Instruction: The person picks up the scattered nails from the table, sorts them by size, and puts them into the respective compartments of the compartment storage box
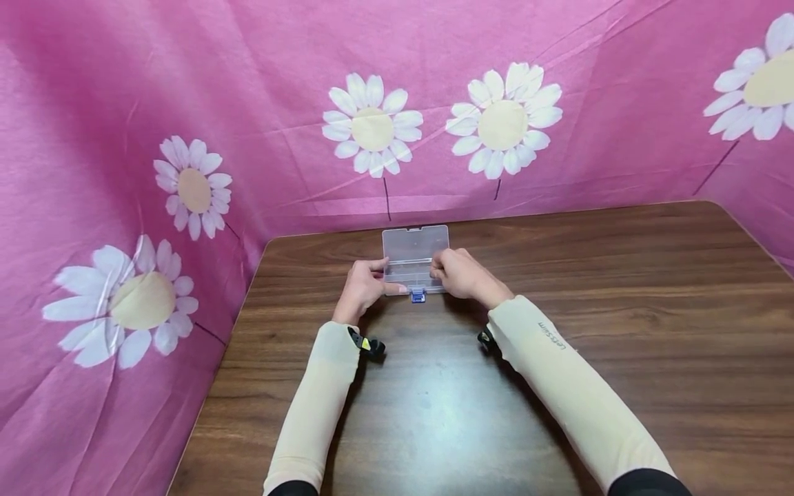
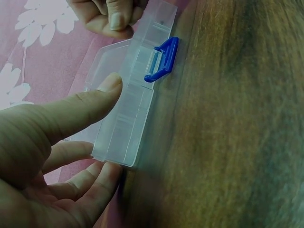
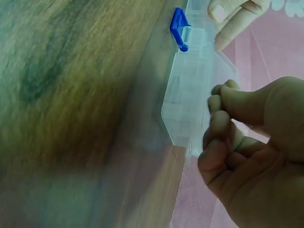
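A clear plastic compartment box (image 1: 406, 278) stands near the table's back edge, its lid (image 1: 415, 242) raised at the rear. Its blue latch (image 1: 418, 296) hangs open at the front. My left hand (image 1: 362, 284) holds the box's left end, the thumb on the front wall in the left wrist view and the fingers around the end and behind. Over the right part of the box is my right hand (image 1: 462, 274), its fingers curled and the thumb against the index finger (image 3: 219, 124). Anything small between those fingertips is hidden. The compartments show no clear contents.
The wood-grain table (image 1: 620, 310) stretches to both sides and toward me. A pink cloth (image 1: 279, 83) with white flowers hangs directly behind the table and along its left side. A black wrist camera (image 1: 372, 348) sits on the left sleeve.
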Demonstrator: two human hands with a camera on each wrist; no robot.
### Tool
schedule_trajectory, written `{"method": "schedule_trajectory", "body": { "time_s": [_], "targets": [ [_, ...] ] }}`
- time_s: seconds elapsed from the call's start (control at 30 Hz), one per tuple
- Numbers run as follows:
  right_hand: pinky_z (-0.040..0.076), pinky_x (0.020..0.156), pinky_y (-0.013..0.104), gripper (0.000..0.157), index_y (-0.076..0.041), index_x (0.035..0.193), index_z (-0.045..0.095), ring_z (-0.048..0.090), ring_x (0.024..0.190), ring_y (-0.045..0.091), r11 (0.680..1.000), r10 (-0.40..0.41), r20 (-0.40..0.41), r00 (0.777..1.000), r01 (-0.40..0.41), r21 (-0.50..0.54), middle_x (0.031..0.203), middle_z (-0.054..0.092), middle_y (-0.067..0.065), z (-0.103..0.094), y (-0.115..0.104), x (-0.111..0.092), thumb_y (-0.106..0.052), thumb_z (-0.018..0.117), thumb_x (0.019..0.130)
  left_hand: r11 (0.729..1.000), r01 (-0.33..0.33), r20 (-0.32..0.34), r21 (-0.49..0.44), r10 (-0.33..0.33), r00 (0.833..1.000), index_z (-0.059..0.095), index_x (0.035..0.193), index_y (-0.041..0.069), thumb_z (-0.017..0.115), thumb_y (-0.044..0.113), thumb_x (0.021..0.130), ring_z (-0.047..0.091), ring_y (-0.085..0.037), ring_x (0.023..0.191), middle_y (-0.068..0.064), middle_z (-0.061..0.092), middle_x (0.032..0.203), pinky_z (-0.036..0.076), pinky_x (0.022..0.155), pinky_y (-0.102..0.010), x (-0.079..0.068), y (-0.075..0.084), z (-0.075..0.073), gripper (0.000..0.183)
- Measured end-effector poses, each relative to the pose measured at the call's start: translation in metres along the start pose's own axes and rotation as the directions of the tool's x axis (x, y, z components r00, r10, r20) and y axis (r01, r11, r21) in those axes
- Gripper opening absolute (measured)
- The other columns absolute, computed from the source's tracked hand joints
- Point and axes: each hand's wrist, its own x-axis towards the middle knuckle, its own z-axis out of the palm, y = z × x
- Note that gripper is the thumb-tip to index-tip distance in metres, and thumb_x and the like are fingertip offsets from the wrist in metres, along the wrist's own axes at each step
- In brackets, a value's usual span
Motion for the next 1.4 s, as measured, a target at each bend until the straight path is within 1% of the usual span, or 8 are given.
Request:
{"method": "schedule_trajectory", "body": {
  "time_s": [0.13,0.27,0.37,0.47,0.73,1.03,1.2,1.4],
  "targets": [
    [0.048,0.076,0.041,0.018,-0.007,0.083,0.065,0.055,0.072,0.021,0.999,-0.033,-0.044,0.999,0.034,0.038,0.071,0.055,0.000,-0.008,0.001,-0.002,-0.010,0.061,0.099,1.000,0.002,-0.030,-0.007,-0.003,1.000,0.062,0.137,0.008,0.096,0.005,0.063,0.063,-0.020,0.106,-0.014,0.064,0.131,0.053,0.082,-0.030,0.000,-0.001,-0.001,0.081],
    [0.048,0.079,0.042,0.015,-0.007,0.085,0.067,0.056,0.074,0.021,0.998,-0.019,-0.070,0.997,0.023,0.060,0.076,0.061,0.001,-0.018,0.007,-0.013,-0.011,0.062,0.099,1.000,0.005,-0.009,-0.010,-0.005,1.000,0.061,0.138,0.008,0.096,0.006,0.064,0.062,-0.021,0.108,-0.014,0.064,0.132,0.052,0.084,-0.030,0.000,0.000,0.000,0.082],
    [0.049,0.082,0.043,0.013,-0.007,0.088,0.069,0.058,0.076,0.020,0.997,-0.003,-0.074,0.997,0.009,0.071,0.081,0.067,0.003,-0.023,0.015,-0.025,-0.010,0.063,0.099,1.000,0.000,0.009,-0.006,0.000,1.000,0.060,0.139,0.008,0.096,0.007,0.064,0.061,-0.023,0.111,-0.013,0.061,0.136,0.052,0.087,-0.031,0.000,0.000,0.000,0.083],
    [0.049,0.082,0.045,0.012,-0.005,0.091,0.071,0.059,0.077,0.021,0.998,-0.007,-0.067,0.998,0.011,0.065,0.085,0.070,0.005,-0.028,0.023,-0.035,-0.009,0.063,0.098,1.000,-0.008,0.003,-0.008,0.008,1.000,0.061,0.138,0.008,0.096,0.007,0.064,0.061,-0.023,0.112,-0.013,0.061,0.136,0.052,0.087,-0.032,0.000,0.001,0.000,0.082],
    [0.049,0.084,0.049,0.009,-0.007,0.090,0.072,0.062,0.079,0.023,1.000,0.025,-0.054,0.998,-0.025,0.015,0.083,0.070,0.001,-0.044,0.047,-0.057,-0.008,0.065,0.096,1.000,-0.005,-0.017,0.008,0.005,1.000,0.064,0.136,0.011,0.098,0.009,0.062,0.062,-0.021,0.110,-0.013,0.064,0.132,0.052,0.087,-0.033,0.001,0.000,-0.001,0.081],
    [0.047,0.081,0.049,0.010,-0.012,0.086,0.073,0.058,0.074,0.019,0.998,0.060,0.006,0.998,-0.060,-0.008,0.080,0.068,-0.004,-0.051,0.067,-0.080,-0.010,0.067,0.094,1.000,-0.016,-0.016,0.017,0.016,1.000,0.064,0.136,0.011,0.098,0.012,0.063,0.062,-0.022,0.111,-0.011,0.063,0.133,0.051,0.090,-0.034,0.001,0.000,0.000,0.081],
    [0.049,0.078,0.046,0.009,-0.016,0.084,0.074,0.059,0.074,0.014,1.000,0.026,0.068,0.997,-0.024,-0.016,0.078,0.067,-0.008,-0.047,0.071,-0.095,-0.010,0.073,0.090,1.000,0.000,-0.018,0.009,0.000,1.000,0.063,0.137,0.012,0.097,0.011,0.064,0.061,-0.024,0.114,-0.009,0.062,0.136,0.050,0.094,-0.036,0.000,-0.002,-0.001,0.081],
    [0.050,0.075,0.042,0.011,-0.017,0.083,0.072,0.058,0.075,0.011,0.999,-0.016,0.096,0.995,0.020,-0.040,0.080,0.066,-0.010,-0.043,0.073,-0.110,-0.009,0.076,0.087,1.000,0.004,-0.010,-0.002,-0.004,1.000,0.063,0.137,0.012,0.097,0.009,0.063,0.061,-0.023,0.113,-0.010,0.062,0.136,0.050,0.094,-0.036,0.001,-0.002,0.001,0.082]
  ]
}}
